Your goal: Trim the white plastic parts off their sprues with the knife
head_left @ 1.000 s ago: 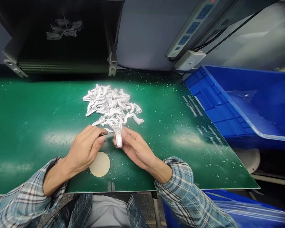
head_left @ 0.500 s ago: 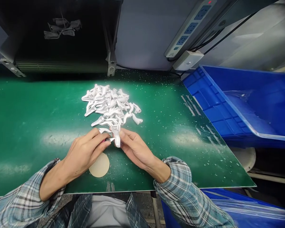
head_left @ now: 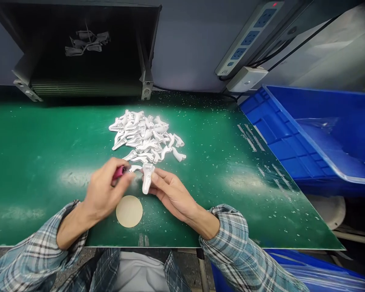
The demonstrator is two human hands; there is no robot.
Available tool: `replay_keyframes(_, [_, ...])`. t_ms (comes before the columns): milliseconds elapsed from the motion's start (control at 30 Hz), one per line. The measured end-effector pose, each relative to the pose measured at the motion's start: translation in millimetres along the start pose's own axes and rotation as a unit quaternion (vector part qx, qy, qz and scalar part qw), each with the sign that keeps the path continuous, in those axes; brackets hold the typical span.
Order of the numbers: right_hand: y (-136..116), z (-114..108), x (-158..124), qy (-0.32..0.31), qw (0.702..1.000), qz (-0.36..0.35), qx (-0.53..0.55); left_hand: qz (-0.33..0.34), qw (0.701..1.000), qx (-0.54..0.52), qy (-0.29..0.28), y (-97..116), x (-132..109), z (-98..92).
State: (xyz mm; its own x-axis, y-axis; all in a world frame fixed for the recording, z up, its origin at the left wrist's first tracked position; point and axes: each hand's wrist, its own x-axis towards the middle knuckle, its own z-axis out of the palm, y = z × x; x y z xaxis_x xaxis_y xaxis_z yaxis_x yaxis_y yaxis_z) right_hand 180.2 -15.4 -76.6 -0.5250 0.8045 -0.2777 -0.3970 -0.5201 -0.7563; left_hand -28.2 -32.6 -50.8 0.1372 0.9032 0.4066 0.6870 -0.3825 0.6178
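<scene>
- The left hand (head_left: pixel 105 188) is blurred by motion but looks closed around a small pink-handled tool (head_left: pixel 119 172); its tip is hidden, so the tool's exact kind is hard to tell.
- The right hand (head_left: pixel 170 192) is curled, with thumb and fingers gripping a white moulded plastic part (head_left: pixel 146 179).
- That part is held in front of the body between the hands, against the right hand and just beside the pink-handled tool, with the right hand the nearer.
- Its long axis runs almost straight toward the person's body; the broad head points away, the narrow end toward the torso.
- A heap of similar white plastic parts (head_left: pixel 146 136) lies just beyond the hands on a green workbench top (head_left: pixel 48 162).
- A round tan disc (head_left: pixel 129 211) lies on the bench nearer the body, below the hands.
- A blue plastic tote (head_left: pixel 292 134) stands off to the right, beneath a wall-mounted power strip (head_left: pixel 243 44).
</scene>
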Motion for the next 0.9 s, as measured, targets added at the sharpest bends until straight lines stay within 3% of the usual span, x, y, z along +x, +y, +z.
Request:
replay_keyframes(67, [-1,-2,0,0.022,0.999,-0.041,-0.009,-0.085,0.977,-0.154,-0.119,6,0,3.3])
replay_keyframes(100, [-2,-3,-1,0.021,0.998,-0.053,-0.016,-0.115,0.961,-0.204,-0.145,9,-1,4.7])
replay_keyframes(167, [-4,-5,-1,-0.013,0.999,-0.047,-0.021,-0.139,0.955,-0.231,-0.125,11,0,5.7])
replay_keyframes(233, [-5,-7,-1,-0.059,0.998,-0.016,-0.007,-0.118,0.969,-0.196,-0.098,9,1,3.6])
replay_keyframes(300, [-6,-8,0,-0.076,0.997,0.011,0.015,-0.064,0.98,-0.154,-0.105,6,3,-0.2])
replay_keyframes(400, [-7,-6,0,-0.067,0.996,0.036,0.051,-0.007,0.991,-0.088,-0.1,3,3,-5.4])
replay_keyframes(533, [-9,-3,-1,-0.041,0.993,0.064,0.09,-0.034,0.988,-0.027,-0.146,3,0,-4.8])
replay_keyframes(600, [-10,-3,-2,-0.032,0.992,0.07,0.098,-0.011,0.987,0.017,-0.161,3,-2,-1.5])
replay_keyframes(767, [-10,-3,-2,-0.034,0.992,0.077,0.09,0.066,0.986,0.096,-0.122,2,-4,5.2])
replay_keyframes(900, [-10,-2,-2,-0.03,0.993,0.078,0.086,0.089,0.979,0.143,-0.112,5,-4,7.1])
